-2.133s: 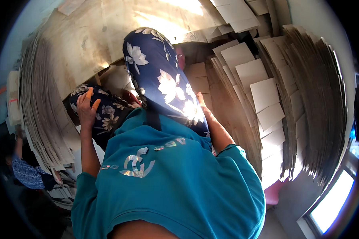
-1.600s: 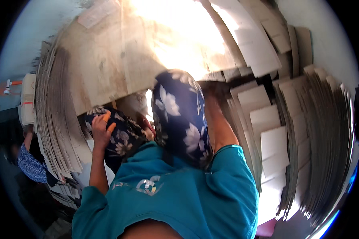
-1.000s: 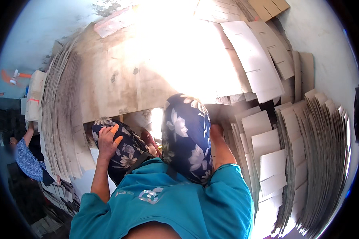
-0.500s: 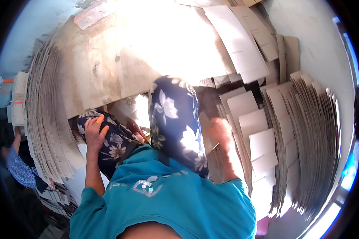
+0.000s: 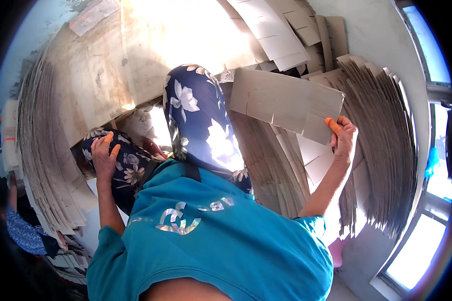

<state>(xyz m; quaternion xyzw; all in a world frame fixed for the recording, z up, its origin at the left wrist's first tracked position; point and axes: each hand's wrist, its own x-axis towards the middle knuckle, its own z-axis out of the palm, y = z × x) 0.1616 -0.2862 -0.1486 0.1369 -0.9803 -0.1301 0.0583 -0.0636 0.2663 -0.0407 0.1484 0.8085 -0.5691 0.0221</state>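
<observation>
Head view: your right hand (image 5: pixel 345 139) is pinching the sheet (image 5: pixel 286 103) by its right end, over the stacks (image 5: pixel 271 163) beside your right knee (image 5: pixel 198 108).
Your left hand (image 5: pixel 104 159) is resting loosely spread, holding nothing, on your left knee (image 5: pixel 134 173). One-end pinch could let the sheet swing or bend, maybe snagging a stack. It's looking flat, long, grey-brown, creased.

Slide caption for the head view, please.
Right hand holding a cardboard sheet by one end near stacked cardboard, left hand resting on navy floral trousers.
</observation>
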